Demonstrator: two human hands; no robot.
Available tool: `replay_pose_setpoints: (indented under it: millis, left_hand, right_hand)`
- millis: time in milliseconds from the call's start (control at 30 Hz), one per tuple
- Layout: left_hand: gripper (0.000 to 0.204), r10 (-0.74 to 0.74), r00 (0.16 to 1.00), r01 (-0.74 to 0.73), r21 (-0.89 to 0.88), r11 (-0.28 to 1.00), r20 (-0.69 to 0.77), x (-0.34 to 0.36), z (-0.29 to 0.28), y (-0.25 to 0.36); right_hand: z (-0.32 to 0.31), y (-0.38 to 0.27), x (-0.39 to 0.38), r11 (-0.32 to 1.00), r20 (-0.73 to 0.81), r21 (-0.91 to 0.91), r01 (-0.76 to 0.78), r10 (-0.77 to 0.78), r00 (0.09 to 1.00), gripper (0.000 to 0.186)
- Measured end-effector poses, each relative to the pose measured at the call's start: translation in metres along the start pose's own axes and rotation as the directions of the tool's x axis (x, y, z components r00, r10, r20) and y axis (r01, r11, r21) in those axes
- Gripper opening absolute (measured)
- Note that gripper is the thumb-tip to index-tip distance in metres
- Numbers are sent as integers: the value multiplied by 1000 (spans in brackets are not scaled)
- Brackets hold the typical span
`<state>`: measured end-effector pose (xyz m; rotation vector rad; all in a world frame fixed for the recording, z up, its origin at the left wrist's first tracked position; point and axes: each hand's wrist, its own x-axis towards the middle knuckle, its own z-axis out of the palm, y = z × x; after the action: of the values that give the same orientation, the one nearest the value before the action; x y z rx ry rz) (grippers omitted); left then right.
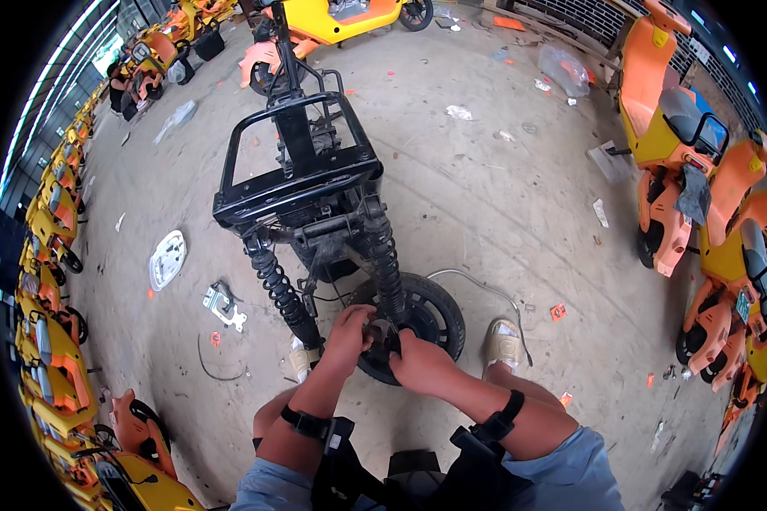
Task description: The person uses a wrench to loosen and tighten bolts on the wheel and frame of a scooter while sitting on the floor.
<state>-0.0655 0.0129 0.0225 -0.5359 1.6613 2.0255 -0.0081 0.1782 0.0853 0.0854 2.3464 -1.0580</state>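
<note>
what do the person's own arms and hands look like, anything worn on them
Both forearms are bare, with no gloves on the left hand or the right hand. Each arm carries a black strap band: one around the left forearm, one around the right forearm, each joined to a black boxy device. Light blue short sleeves show at the lower edge.

Grey concrete floor (486, 196), litter scattered; orange-yellow scooters (55, 221) lined along left and right edges; bright window strip (47, 94) upper left.
</note>
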Motion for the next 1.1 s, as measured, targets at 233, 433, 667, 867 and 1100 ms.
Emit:
replay_pose_setpoints:
  millis: [233,433,667,867,1100]
  left_hand:
    - [31,-56,994,44,137,990,90,-7,10,13]
    - [29,-87,986,67,139,988,145,-16,19,2]
    - [34,3,989,-28,171,985,146,-28,17,-29]
    - [45,167,956,-217,201,955,240,-39,14,-50]
    - [48,426,867,-487,253,836,258,-50,19,-64]
  right_hand:
    - [-6,3,7,993,-57,-108,49,-56,997,28]
    - [-8,11,0,991,-58,-134,4,-12,998,26]
    - [-3,24,-7,994,-80,-112,8,-17,997,25]
    - [3,29,-18,994,-134,-112,2,-17,991,28]
    - [5,32,-21,996,-142,-73,48,-58,988,26]
